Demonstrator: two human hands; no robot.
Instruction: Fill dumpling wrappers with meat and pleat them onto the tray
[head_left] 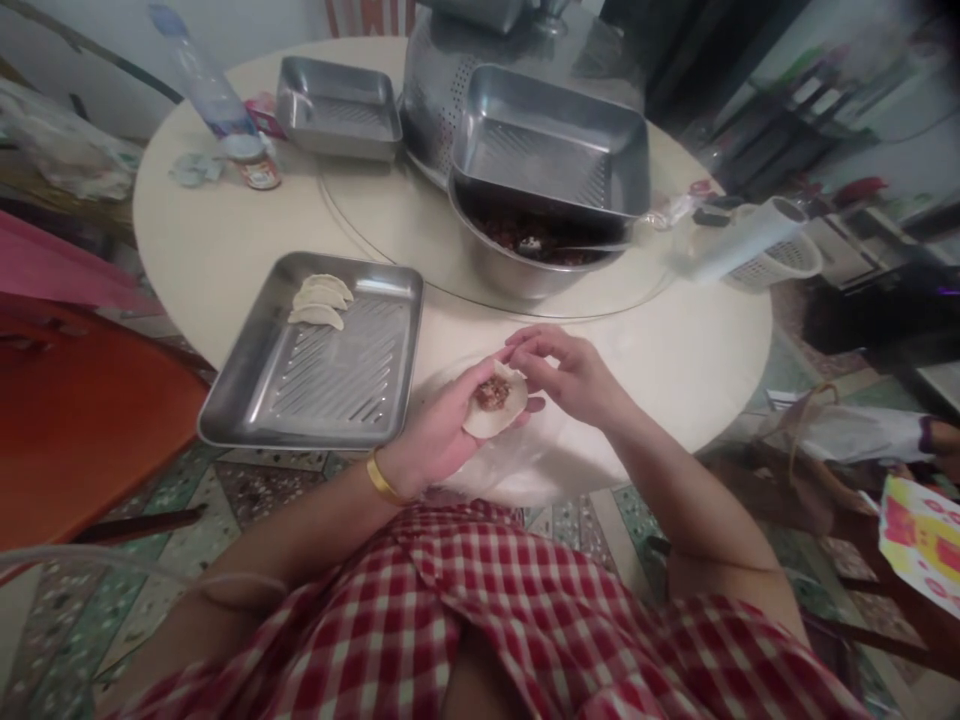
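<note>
A round dumpling wrapper (510,408) lies in my left hand (442,430), with a mound of minced filling (493,393) in its middle. My left fingers support it from below, and the thumb rests along its left edge. At the wrapper's upper right edge is my right hand (570,375), its fingers bent and closed at the rim; the exact fingertip contact is hard to see. To the left, several folded dumplings (319,300) sit in the upper left part of a metal tray (300,430). Beyond my hands stands a steel bowl (517,280) of dark filling with a spoon (585,247) in it.
A deep metal pan (551,150) rests across the bowl's back rim. Behind are a perforated colander (431,90) and another metal pan (337,140). A bottle (199,80) and a jar (259,165) stand back left. A plastic roll (757,240) lies on a basket (802,260) at right.
</note>
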